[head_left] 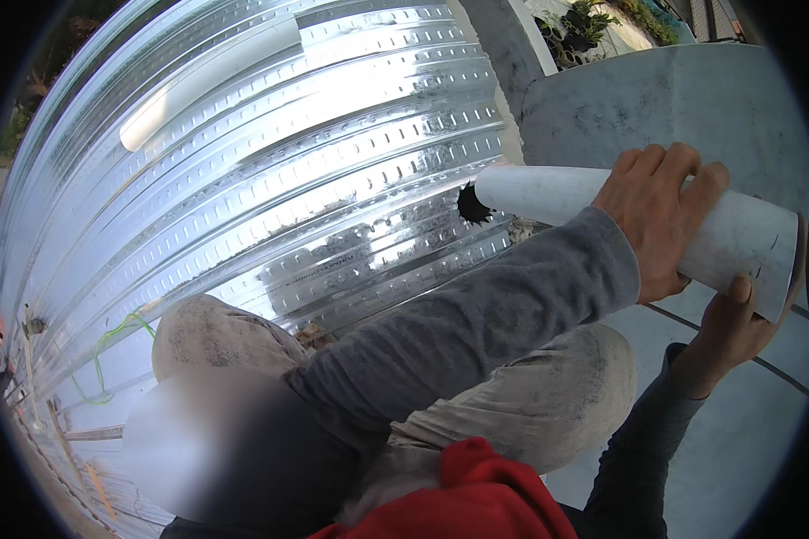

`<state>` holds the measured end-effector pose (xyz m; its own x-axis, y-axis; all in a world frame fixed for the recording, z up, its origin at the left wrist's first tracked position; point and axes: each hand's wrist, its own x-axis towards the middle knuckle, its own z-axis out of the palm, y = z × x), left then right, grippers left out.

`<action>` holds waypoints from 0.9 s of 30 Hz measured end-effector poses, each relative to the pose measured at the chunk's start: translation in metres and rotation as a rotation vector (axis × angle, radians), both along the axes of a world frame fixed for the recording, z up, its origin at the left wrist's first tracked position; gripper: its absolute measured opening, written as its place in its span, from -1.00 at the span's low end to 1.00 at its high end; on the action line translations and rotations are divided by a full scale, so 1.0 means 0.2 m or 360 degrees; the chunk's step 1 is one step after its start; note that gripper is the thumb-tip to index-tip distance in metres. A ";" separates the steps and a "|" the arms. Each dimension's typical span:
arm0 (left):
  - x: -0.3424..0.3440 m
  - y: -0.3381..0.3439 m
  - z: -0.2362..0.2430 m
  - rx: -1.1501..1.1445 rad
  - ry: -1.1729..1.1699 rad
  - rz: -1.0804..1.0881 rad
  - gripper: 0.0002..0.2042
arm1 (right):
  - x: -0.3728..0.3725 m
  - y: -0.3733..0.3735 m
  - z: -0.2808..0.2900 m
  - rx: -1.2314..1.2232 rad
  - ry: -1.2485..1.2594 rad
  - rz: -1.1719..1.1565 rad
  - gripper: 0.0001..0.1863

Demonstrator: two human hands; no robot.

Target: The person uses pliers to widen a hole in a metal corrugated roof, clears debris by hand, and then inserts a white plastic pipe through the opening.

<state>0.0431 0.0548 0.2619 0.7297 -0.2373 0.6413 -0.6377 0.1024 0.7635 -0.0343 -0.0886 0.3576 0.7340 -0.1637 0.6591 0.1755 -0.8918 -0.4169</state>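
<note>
A white plastic pipe (pixel 548 193) lies slanted at the right, its wide end toward the right edge. My left hand (pixel 661 220) is wrapped over the pipe from above, its grey-sleeved arm reaching across my knees. At the wide end, my right hand (pixel 733 332) grips the pipe from below, with its thumb on the outside and its other fingers mostly hidden. The pipe's left end is beside a jagged dark hole (pixel 474 205) in the ribbed metal decking (pixel 360 171). Whether that end touches the decking I cannot tell.
Another white pipe (pixel 211 81) lies on the decking at the far left. A green cord (pixel 108 350) curls near my left knee (pixel 216 332). Grey panels (pixel 656 99) border the decking on the right, with plants (pixel 580 27) beyond. Red cloth (pixel 476 494) shows at the bottom.
</note>
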 end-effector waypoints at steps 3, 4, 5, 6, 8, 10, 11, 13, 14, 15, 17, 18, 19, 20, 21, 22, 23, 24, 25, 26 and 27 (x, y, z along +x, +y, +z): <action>-0.21 -0.11 -0.40 0.0158 0.0235 0.0145 -0.05 | -0.22 -0.10 -0.16 0.0288 0.0037 -0.0007 0.09; -0.24 -0.14 -0.50 0.0207 0.0245 0.0122 -0.06 | -0.27 -0.15 -0.21 0.0318 0.0056 -0.0013 0.09; -0.26 -0.19 -0.57 0.0242 0.0259 0.0075 -0.06 | -0.28 -0.15 -0.24 0.0292 0.0066 -0.0056 0.10; -0.29 -0.21 -0.62 0.0290 0.0275 0.0036 -0.06 | -0.30 -0.13 -0.27 0.0278 0.0080 -0.0090 0.10; -0.28 -0.27 -0.70 0.0348 0.0270 0.0026 -0.07 | -0.33 -0.15 -0.33 0.0298 0.0093 -0.0130 0.11; -0.27 -0.30 -0.74 0.0379 0.0245 0.0055 -0.08 | -0.34 -0.20 -0.39 0.0363 0.0090 -0.0142 0.12; -0.26 -0.29 -0.76 0.0397 0.0234 0.0080 -0.09 | -0.33 -0.21 -0.42 0.0401 0.0075 -0.0100 0.12; -0.25 -0.28 -0.80 0.0398 0.0233 0.0109 -0.10 | -0.31 -0.20 -0.46 0.0417 0.0108 -0.0072 0.09; -0.25 -0.27 -0.83 0.0385 0.0242 0.0118 -0.11 | -0.29 -0.19 -0.48 0.0430 0.0123 -0.0053 0.08; -0.24 -0.26 -0.86 0.0372 0.0251 0.0126 -0.12 | -0.28 -0.20 -0.51 0.0399 0.0153 -0.0002 0.06; -0.24 -0.25 -0.91 0.0331 0.0266 0.0203 -0.14 | -0.25 -0.20 -0.55 0.0329 0.0210 0.0091 0.02; -0.24 -0.24 -0.94 0.0308 0.0272 0.0238 -0.15 | -0.22 -0.19 -0.56 0.0306 0.0243 0.0108 0.01; -0.22 -0.23 -0.97 0.0270 0.0274 0.0263 -0.15 | -0.19 -0.15 -0.56 0.0286 0.0274 0.0124 -0.01; -0.19 -0.22 -0.99 0.0232 0.0277 0.0285 -0.16 | -0.16 -0.12 -0.55 0.0268 0.0307 0.0138 -0.03; -0.17 -0.21 -0.99 0.0204 0.0275 0.0299 -0.16 | -0.11 -0.12 -0.56 0.0268 0.0338 0.0203 -0.01; -0.15 -0.18 -1.00 0.0255 0.0347 0.0222 -0.15 | -0.07 -0.13 -0.58 0.0285 0.0350 0.0299 0.00; -0.12 -0.14 -0.96 0.0308 0.0413 0.0133 -0.13 | -0.02 -0.15 -0.60 0.0302 0.0354 0.0382 0.00; -0.09 -0.11 -0.90 0.0346 0.0481 0.0023 -0.12 | 0.02 -0.16 -0.59 0.0299 0.0375 0.0446 0.04; -0.04 -0.07 -0.84 0.0368 0.0452 -0.0070 -0.12 | 0.06 -0.14 -0.59 0.0311 0.0388 0.0505 0.07; 0.01 -0.05 -0.77 0.0510 0.0584 -0.0222 -0.12 | 0.10 -0.14 -0.59 0.0225 0.0342 0.0507 0.07; 0.06 -0.02 -0.69 0.0669 0.0715 -0.0356 -0.12 | 0.10 -0.13 -0.58 0.0149 0.0304 0.0523 0.07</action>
